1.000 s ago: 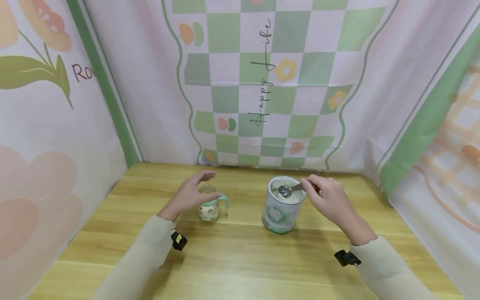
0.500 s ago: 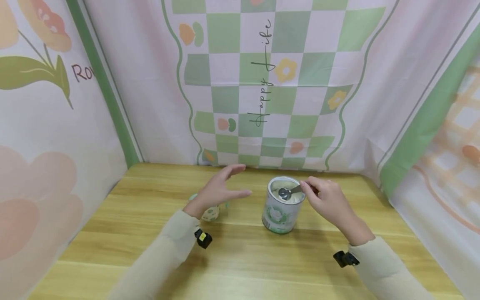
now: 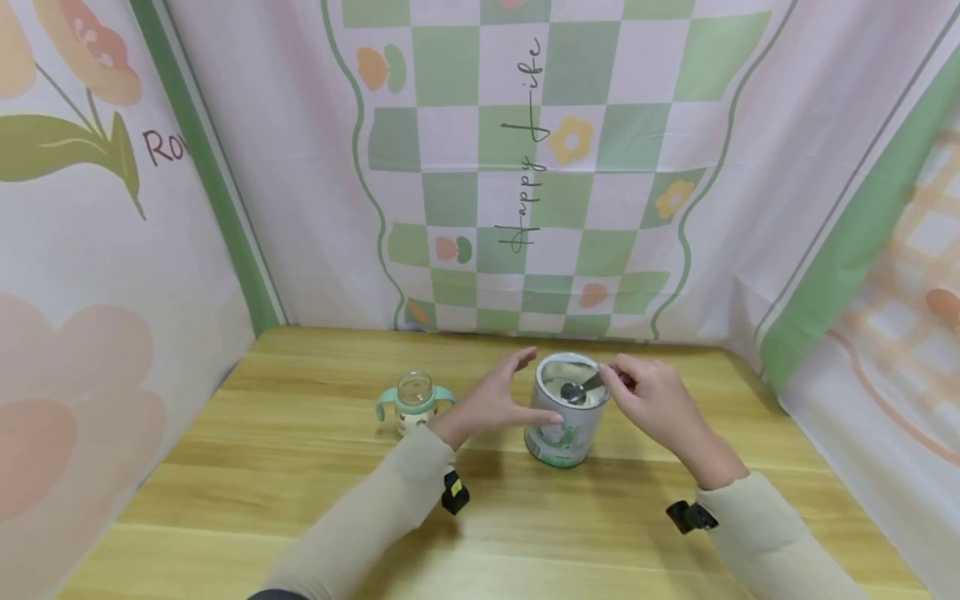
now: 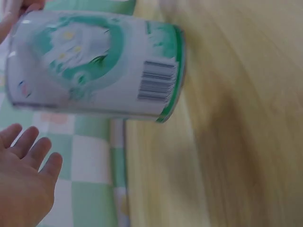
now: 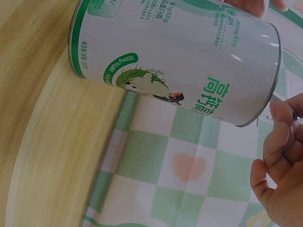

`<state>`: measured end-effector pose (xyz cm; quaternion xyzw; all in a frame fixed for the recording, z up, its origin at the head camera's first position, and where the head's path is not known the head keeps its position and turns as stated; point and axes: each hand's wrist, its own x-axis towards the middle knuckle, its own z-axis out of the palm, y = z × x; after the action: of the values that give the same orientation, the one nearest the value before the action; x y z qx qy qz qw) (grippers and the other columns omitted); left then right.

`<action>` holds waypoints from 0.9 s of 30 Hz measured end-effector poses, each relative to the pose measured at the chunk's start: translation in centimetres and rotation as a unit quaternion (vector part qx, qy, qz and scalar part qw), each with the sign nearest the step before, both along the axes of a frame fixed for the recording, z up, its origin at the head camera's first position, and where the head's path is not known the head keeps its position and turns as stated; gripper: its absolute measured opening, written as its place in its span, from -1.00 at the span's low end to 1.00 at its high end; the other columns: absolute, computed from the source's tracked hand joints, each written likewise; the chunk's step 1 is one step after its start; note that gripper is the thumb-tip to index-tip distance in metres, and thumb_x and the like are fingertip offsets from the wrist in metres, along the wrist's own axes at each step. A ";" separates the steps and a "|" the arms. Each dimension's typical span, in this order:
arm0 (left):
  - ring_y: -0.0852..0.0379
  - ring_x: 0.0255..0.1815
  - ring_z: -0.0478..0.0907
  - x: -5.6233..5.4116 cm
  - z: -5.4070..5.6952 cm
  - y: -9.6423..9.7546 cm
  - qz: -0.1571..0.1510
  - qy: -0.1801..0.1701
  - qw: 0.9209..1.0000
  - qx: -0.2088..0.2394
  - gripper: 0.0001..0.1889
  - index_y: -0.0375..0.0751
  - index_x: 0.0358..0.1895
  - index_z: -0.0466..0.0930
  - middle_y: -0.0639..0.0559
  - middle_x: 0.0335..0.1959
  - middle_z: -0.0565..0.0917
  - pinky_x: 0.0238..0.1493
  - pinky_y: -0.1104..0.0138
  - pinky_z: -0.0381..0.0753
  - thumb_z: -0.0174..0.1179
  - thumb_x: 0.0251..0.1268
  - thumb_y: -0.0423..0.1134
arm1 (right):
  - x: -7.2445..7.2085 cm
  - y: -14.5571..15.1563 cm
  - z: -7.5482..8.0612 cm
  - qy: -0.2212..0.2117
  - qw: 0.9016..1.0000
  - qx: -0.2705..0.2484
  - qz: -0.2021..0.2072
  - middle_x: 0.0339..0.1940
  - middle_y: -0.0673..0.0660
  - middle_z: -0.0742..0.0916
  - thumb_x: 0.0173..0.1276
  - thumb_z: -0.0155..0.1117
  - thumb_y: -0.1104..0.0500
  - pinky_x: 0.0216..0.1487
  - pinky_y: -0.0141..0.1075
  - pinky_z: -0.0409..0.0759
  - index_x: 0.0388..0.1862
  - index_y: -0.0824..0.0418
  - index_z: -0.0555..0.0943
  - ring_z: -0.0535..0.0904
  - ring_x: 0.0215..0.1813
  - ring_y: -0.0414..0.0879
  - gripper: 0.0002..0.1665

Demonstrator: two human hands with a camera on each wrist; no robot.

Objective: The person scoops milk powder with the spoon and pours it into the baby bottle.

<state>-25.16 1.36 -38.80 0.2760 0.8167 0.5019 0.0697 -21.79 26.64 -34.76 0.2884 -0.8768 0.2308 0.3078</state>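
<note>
A white and green milk powder tin [image 3: 573, 442] stands upright on the table, its top uncovered and pale powder inside. My right hand [image 3: 660, 408] pinches the handle of a metal spoon [image 3: 573, 392], whose bowl is inside the tin's mouth. At the tin's left side is my left hand [image 3: 495, 402], thumb and fingers spread apart, the thumb crossing in front of the tin. In the left wrist view the fingers [image 4: 35, 151] stretch out beside the tin; whether any part touches it I cannot tell. The right wrist view shows curled fingers [image 5: 279, 135] at the spoon handle by the rim.
A small clear baby bottle [image 3: 415, 407] with mint-green handles stands to the left, partly behind the left forearm. The wooden table [image 3: 525, 533] meets a checkered cloth [image 3: 510, 208] at the back, with printed curtains on both sides.
My left hand has moved right, from in front of the bottle to the tin, leaving the bottle in sight. The right hand stays at the rim; the spoon bowl has shifted slightly.
</note>
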 end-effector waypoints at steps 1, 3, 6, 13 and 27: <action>0.02 0.53 0.13 0.1 -0.2 0.4 -0.001 -0.006 1.000 0.007 0.21 -0.02 0.62 -0.03 0.12 0.57 0.17 0.43 -0.07 0.19 0.55 -0.04 0.18 | 0.0 0.0 0.0 0.000 1.000 0.002 0.000 -0.72 -0.21 0.34 0.37 0.32 0.34 -0.67 -0.38 0.23 -0.52 0.14 0.59 0.19 -0.68 -0.32 -0.75; 0.03 0.54 0.12 0.1 -0.7 1.2 -0.002 -0.016 1.000 0.021 0.25 -0.01 0.64 -0.11 0.11 0.57 0.15 0.43 -0.09 0.18 0.56 -0.05 0.19 | -0.1 -0.1 -0.1 -0.001 1.000 0.006 0.001 -0.73 -0.22 0.33 0.36 0.32 0.34 -0.68 -0.39 0.22 -0.54 0.11 0.57 0.18 -0.69 -0.33 -0.72; 0.07 0.51 0.17 0.1 -1.4 2.2 0.003 -0.037 0.998 0.053 0.28 0.05 0.65 -0.18 0.14 0.55 0.16 0.42 -0.05 0.21 0.57 -0.04 0.16 | -0.1 -0.2 -0.1 -0.007 1.000 0.010 0.000 -0.74 -0.22 0.33 0.37 0.32 0.33 -0.68 -0.39 0.23 -0.54 0.10 0.57 0.17 -0.70 -0.33 -0.72; 0.02 0.34 0.41 -0.1 -2.3 3.6 -0.009 -0.057 0.991 0.119 0.24 0.08 0.64 -0.17 0.15 0.37 0.38 0.33 0.11 0.36 0.59 0.00 -0.02 | -0.3 -0.3 -0.2 -0.012 1.000 0.018 0.000 -0.73 -0.22 0.35 0.38 0.32 0.31 -0.68 -0.39 0.24 -0.53 0.12 0.59 0.19 -0.69 -0.33 -0.74; -0.06 0.27 0.48 -0.8 -3.7 4.0 -0.040 -0.044 0.987 0.151 -0.07 0.30 0.46 0.17 0.01 0.29 0.49 0.17 0.24 0.51 0.57 0.06 -0.12 | -0.7 -0.9 0.2 -0.057 0.996 0.072 -0.014 -0.74 -0.20 0.35 0.36 0.30 0.28 -0.66 -0.42 0.23 -0.62 0.05 0.45 0.15 -0.69 -0.34 -0.64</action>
<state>-25.98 5.39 -42.47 0.2937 0.7161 0.6277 0.0832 -22.52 25.72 -34.57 0.2844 -0.9111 0.1787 0.2391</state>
